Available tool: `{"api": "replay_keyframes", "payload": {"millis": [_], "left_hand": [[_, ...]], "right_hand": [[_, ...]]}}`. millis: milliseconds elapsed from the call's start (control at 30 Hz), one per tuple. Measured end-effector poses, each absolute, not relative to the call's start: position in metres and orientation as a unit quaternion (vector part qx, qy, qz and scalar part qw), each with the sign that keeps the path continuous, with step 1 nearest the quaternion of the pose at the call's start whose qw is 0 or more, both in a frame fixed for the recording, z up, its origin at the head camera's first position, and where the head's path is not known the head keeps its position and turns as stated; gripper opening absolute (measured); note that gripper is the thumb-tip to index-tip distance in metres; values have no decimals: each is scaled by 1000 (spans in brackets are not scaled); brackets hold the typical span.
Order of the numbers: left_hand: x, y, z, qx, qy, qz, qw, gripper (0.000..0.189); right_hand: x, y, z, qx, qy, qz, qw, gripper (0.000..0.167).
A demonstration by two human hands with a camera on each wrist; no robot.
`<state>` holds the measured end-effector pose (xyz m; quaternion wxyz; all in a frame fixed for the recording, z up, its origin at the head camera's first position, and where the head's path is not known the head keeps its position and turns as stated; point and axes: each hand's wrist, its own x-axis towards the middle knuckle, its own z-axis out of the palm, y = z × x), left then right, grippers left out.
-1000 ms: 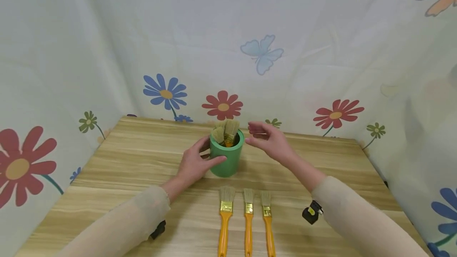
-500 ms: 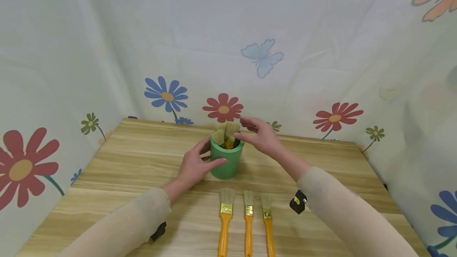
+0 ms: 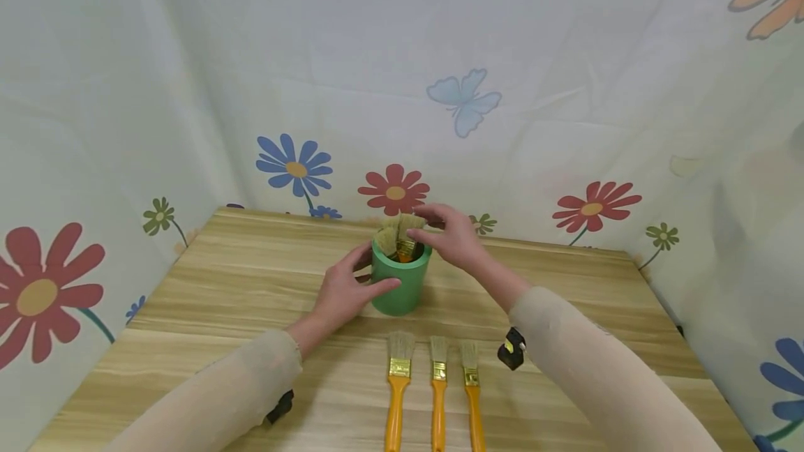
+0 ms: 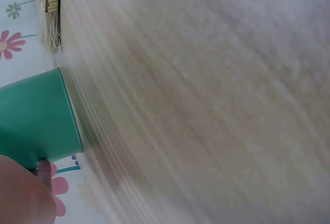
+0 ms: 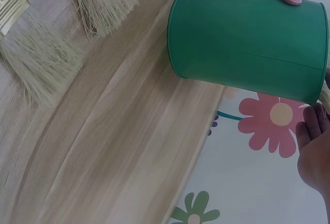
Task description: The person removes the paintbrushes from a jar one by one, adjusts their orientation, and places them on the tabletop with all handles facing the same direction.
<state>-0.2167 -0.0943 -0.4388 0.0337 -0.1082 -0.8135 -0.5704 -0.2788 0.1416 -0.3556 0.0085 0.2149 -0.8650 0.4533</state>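
My left hand (image 3: 342, 291) grips the green cup (image 3: 400, 289) from its left side, thumb across the front. The cup stands upright on the table with several paintbrushes in it, bristles up. At its mouth, my right hand (image 3: 455, 234) has thumb and fingers on either side of the bristles of the right-hand paintbrush (image 3: 408, 230), pinching it. That brush's handle is hidden inside the cup. In the right wrist view, the right hand (image 5: 315, 154) is at the cup's rim, its fingertips by bristles cut off at the frame's edge.
On the wooden table (image 3: 264, 257), nearer me, lie a wide paintbrush (image 3: 397, 386) and two narrower ones, a middle paintbrush (image 3: 438, 389) and a right paintbrush (image 3: 472, 390), orange handles toward me. A flower-printed cloth (image 3: 352, 117) hangs behind and at both sides.
My right hand has moved left from beside the cup to the brushes at its mouth, and its thumb now lies over one brush's bristles. The left hand has kept its hold on the cup.
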Motion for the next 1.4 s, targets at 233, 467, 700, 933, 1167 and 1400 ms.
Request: {"api": "replay_keyframes", "payload": {"millis": [233,467,700,933,1167,1400], "left_hand": [[-218,-96,-440,-111,-813,-571,36,83],[-217,-95,-439,-118,-810,-573,43,82],[-213,-96,-437,-115,-809,-575,45,82],[-213,-95,-436,-113,-810,-574,42,83],[-213,-95,-436,-112,-808,-577,41,84],[-214,-95,-438,-112,-810,-574,41,84]], "right_hand": [[-280,133,-356,207,-869,447,44,30],[-279,128,-354,222,-866,443,61,22],[-275,128,-349,233,-852,465,60,18],[-271,130,-337,234,-843,478,78,18],[-270,140,-321,229,-839,483,103,17],[-267,150,-300,222,-830,498,117,19]]}}
